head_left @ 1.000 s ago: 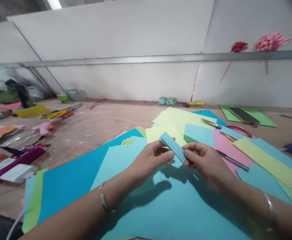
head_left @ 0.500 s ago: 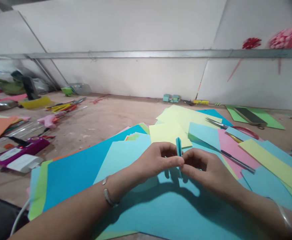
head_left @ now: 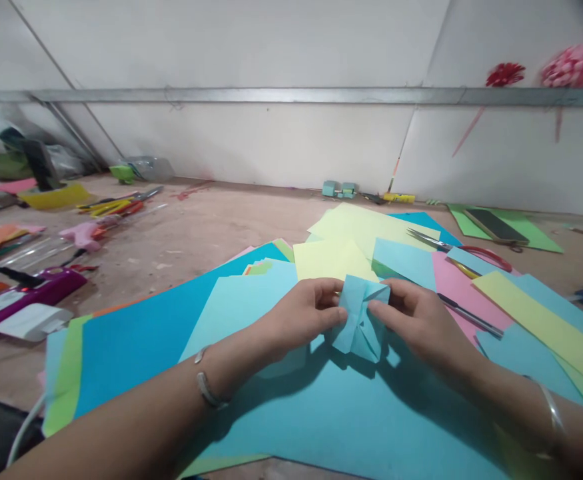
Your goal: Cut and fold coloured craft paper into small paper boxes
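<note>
A small folded light blue paper (head_left: 358, 317) is held up in front of me, its creased flaps facing my view. My left hand (head_left: 308, 310) pinches its left side between thumb and fingers. On the other side, my right hand (head_left: 411, 310) grips the right edge, thumb on the front. Below them lies a large light blue sheet (head_left: 321, 413), with shadows of both hands on it. A yellow paper (head_left: 334, 260) lies just behind the folded piece.
Scissors (head_left: 486, 257), a dark pen-like tool (head_left: 476, 317) and coloured papers lie right. A phone (head_left: 496, 227) rests on green paper. At left are a purple power strip (head_left: 31, 297), a pink glue gun (head_left: 84, 233) and a dark blue sheet (head_left: 146, 340).
The folded paper was edge-on and narrow; now its creased face is turned toward me and looks spread wider. My hands have moved apart slightly. The whole view has shifted a little.
</note>
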Demonstrator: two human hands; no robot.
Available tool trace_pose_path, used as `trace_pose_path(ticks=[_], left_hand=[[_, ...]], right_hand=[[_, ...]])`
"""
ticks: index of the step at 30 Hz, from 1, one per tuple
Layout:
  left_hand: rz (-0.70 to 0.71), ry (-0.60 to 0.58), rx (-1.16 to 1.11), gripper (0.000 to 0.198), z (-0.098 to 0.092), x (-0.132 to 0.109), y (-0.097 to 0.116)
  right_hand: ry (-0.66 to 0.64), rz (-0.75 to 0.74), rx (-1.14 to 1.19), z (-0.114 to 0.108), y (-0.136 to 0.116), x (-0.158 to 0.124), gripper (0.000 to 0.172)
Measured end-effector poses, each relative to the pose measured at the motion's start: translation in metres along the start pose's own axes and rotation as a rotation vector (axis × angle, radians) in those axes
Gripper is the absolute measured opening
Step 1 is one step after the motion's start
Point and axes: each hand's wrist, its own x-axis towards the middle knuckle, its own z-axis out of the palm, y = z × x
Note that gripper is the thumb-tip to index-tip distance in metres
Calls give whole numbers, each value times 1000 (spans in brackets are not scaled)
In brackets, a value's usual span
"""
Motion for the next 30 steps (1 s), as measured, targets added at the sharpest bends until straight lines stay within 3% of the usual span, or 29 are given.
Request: trace_pose_path(ticks=[2, 5, 8, 16, 20, 23, 27, 30], left_hand=[[54, 36, 140, 25, 0, -1, 1], [128, 185, 407, 42, 2, -3, 1], [88, 226, 490, 59, 6, -5, 0], [41, 229, 513, 36, 9, -7, 2], [251, 230, 449, 41, 4, -5, -4], [403, 217, 514, 33, -1, -1, -7], [422, 254, 549, 20, -6, 2, -7], [435, 224, 490, 21, -8, 3, -4]], right_hand=[[0, -14, -7, 1, 0, -1, 21], [-23, -34, -61, 4, 1, -2, 23], [-21, -72, -121, 7, 2, -5, 28], [-50, -100, -148, 7, 3, -7, 16], [-38, -65, -95, 4, 2, -5, 15], [-61, 3, 30, 2, -1, -3, 13], [-57, 86, 167, 3, 0, 0, 21], [-27, 67, 139, 5, 4, 1, 26]])
